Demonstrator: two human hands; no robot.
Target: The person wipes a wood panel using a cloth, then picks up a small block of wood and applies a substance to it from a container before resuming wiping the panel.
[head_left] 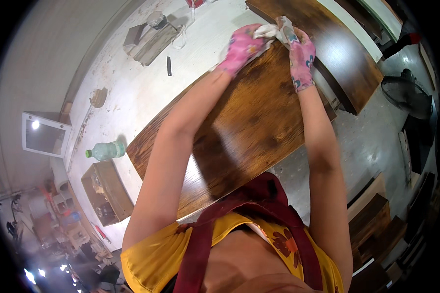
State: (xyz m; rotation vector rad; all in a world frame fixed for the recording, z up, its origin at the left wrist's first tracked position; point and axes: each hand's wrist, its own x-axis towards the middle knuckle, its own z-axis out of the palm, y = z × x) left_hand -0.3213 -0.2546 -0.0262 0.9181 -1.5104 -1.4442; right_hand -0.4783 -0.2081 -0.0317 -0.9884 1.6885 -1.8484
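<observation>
Left hand beside right hand, outstretched

The gloves are floral pink, the cloth white, the board streaked brown

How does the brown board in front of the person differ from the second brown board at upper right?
The near board lies closer to the camera; the far board sits farther off, to the right. The far board shows a dark side face; the near board shows mostly its top. Both are brown, wood-grained and glossy.
</observation>
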